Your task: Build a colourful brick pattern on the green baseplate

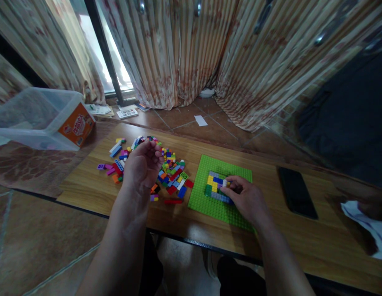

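On the green baseplate [199,193] stands a low build of toy bricks [213,183] in yellow, blue, grey and green. My right hand [245,197] is over its right side, thumb and forefinger pinched on a small white brick [224,183] at the build's top. The hand hides part of the build. Over the pile of loose bricks [174,170], my left hand [146,162] is raised with its palm turned up. Its fingers are loosely curled and apart, with no brick visible in them.
A black phone [297,192] lies right of the baseplate on the wooden table [95,193], with crumpled white paper [368,226] farther right. A clear plastic bin [39,119] with an orange label stands at the left. Curtains [166,53] hang behind the table.
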Motion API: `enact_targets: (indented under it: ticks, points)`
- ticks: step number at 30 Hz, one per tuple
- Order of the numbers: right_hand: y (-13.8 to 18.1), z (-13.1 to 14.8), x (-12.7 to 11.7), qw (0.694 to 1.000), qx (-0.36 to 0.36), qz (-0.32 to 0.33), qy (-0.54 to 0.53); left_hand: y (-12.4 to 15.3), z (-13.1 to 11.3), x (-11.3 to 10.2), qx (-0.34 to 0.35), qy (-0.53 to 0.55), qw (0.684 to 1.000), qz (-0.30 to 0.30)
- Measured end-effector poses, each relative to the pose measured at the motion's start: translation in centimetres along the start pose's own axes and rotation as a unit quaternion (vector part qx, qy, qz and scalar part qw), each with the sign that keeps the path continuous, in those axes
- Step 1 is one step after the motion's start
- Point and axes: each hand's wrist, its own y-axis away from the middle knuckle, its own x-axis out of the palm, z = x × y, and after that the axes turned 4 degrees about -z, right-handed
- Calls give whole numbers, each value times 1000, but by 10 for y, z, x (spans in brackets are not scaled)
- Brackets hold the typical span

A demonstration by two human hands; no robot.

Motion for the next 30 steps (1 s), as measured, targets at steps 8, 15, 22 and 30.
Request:
enact_targets:
  ticks: [8, 15, 22, 30]
  points:
    - [-3, -1, -1, 999, -22, 6, 31, 1, 0, 1, -1, -16, 1000, -2]
    - [-8, 8, -4, 997, -28, 30, 64, 1, 1, 0, 4, -21, 1000, -3]
    - [-12, 11, -9, 992, -46, 67, 93, 1, 0, 0, 0, -15, 1000, -2]
    - [-14, 19, -4, 983, -81, 58, 155, 2, 1, -1, -1, -26, 1000, 12]
